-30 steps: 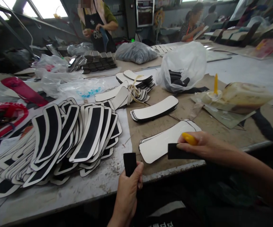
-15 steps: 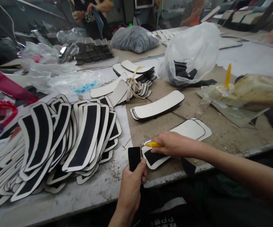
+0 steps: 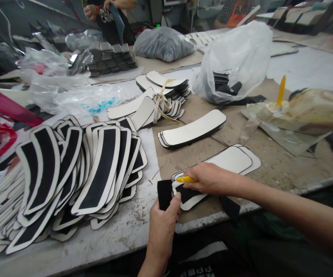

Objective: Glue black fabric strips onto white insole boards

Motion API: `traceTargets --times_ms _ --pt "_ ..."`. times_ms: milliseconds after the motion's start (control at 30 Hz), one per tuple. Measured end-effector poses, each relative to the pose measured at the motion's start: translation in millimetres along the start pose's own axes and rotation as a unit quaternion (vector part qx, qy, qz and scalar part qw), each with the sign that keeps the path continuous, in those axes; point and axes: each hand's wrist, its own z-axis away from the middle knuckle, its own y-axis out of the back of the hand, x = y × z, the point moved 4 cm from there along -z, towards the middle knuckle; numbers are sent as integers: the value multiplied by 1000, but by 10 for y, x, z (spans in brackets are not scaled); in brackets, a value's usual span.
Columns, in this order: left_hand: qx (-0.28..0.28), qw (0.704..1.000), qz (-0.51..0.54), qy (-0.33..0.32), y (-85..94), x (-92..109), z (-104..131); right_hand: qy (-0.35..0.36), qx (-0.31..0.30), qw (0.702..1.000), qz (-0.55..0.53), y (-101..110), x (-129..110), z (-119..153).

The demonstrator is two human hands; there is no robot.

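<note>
My left hand (image 3: 163, 227) grips a black strip (image 3: 164, 192) upright at the table's front edge, thumb on its near face. My right hand (image 3: 207, 177) is closed around a yellow tool handle (image 3: 185, 179); its working end cannot be made out. That hand rests over a small stack of curved white pieces (image 3: 234, 157). At the stack's left end, beneath the right hand, lies a white-bordered piece with a black strip (image 3: 183, 195). Another dark strip (image 3: 230, 207) hangs over the table edge below my right wrist.
Left lies a large pile of white-rimmed black pieces (image 3: 97, 173). Ahead are a short stack of white curved pieces (image 3: 193, 127) and a tied bundle (image 3: 166, 82). A clear bag (image 3: 235, 57) holds black strips. Right stands a stained container (image 3: 316, 109) beside an upright yellow handle (image 3: 281, 90). Two people are across the table.
The view has shifted slightly. Both hands keep their grips and stay in nearly the same place by the stack.
</note>
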Motion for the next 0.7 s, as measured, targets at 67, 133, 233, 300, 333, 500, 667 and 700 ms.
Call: traceTargets --times_ms 67,133,233,300,333,500,667,700 --pt "19 1000 -7 -2 -16 2 -17 1 2 1000 4 -20 -9 -17" --pt "26 999 -22 -11 -32 1 -35 4 14 1000 26 -33 -30 -26" --pt "20 999 -37 -26 -41 14 -41 1 27 997 68 -11 -30 45" --pt "17 998 -51 -31 -23 40 -25 -8 18 997 74 31 42 188" --pt "19 998 -59 -34 -6 59 -14 -19 10 998 67 58 109 291" --pt "28 997 -69 -29 100 116 23 -104 29 994 -34 222 627 899" --pt "35 998 -61 -9 140 91 2 -155 108 979 -73 284 978 1092" --pt "34 997 -62 -7 138 84 -6 -164 123 977 -61 283 1005 1073"
